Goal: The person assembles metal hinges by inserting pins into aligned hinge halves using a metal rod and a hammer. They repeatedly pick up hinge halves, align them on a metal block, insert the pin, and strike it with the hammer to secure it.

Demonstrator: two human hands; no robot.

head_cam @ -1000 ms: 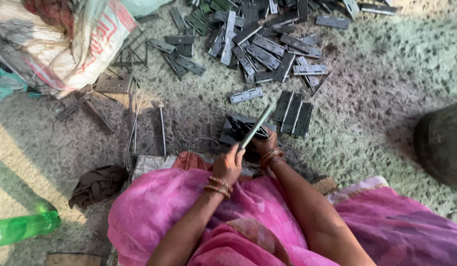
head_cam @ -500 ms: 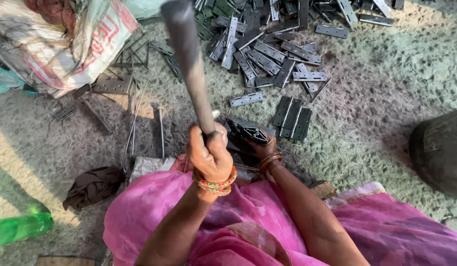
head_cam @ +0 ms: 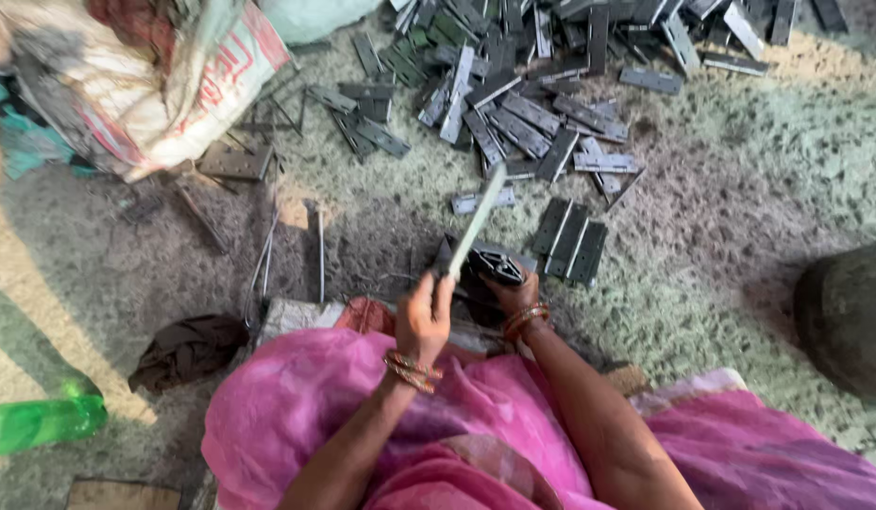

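Note:
My left hand (head_cam: 421,319) grips the lower end of a long pale metal tool (head_cam: 476,222), which slants forward and away from me over the floor. Just right of it, my right hand (head_cam: 515,295) rests on a dark metal piece (head_cam: 495,264) and holds it down on the ground in front of my knees. The tool's shaft passes close above this piece. Both wrists wear bangles, and pink cloth (head_cam: 306,416) covers my lap.
A big heap of grey metal hinge plates (head_cam: 513,85) lies ahead, with three plates (head_cam: 570,241) set side by side near my right hand. A printed sack (head_cam: 145,85) is at upper left, thin rods (head_cam: 317,250), a dark rag (head_cam: 188,349), a green bottle (head_cam: 32,425), a dark round object (head_cam: 849,312).
My left hand swung the tool up toward the camera half a second ago and has brought it back down over the dark piece. My right hand stayed on the piece.

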